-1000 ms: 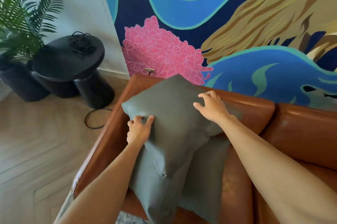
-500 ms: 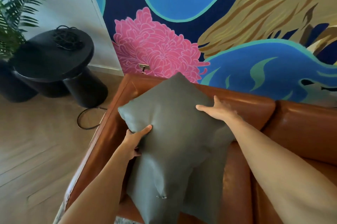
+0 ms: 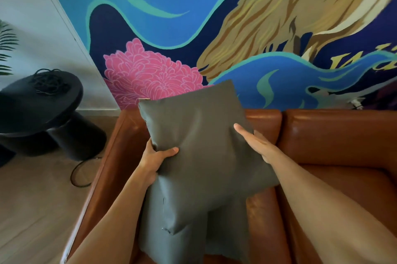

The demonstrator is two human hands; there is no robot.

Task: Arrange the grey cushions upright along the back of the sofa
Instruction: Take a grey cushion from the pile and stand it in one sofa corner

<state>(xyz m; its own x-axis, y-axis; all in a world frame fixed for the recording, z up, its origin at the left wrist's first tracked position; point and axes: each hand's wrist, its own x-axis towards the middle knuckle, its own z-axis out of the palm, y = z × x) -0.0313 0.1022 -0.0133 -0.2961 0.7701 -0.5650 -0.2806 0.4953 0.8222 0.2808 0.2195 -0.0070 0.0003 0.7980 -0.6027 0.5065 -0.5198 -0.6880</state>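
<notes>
A grey cushion (image 3: 197, 135) stands tilted at the left end of the brown leather sofa (image 3: 335, 135), its top corner rising above the backrest. My left hand (image 3: 158, 157) grips its left edge, thumb on the front face. My right hand (image 3: 255, 144) presses flat against its right edge with fingers straight. A second grey cushion (image 3: 227, 229) lies beneath and in front of it on the seat, mostly covered.
A black round side table (image 3: 43, 100) with a coiled cable on top stands left of the sofa, and a cable loops on the wooden floor (image 3: 32, 210). Palm leaves show at the far left. A painted mural wall (image 3: 193, 27) runs right behind the sofa.
The upper cushion has been raised and turned more upright against the backrest. My left hand slid to its left edge and my right hand moved down onto its right side.
</notes>
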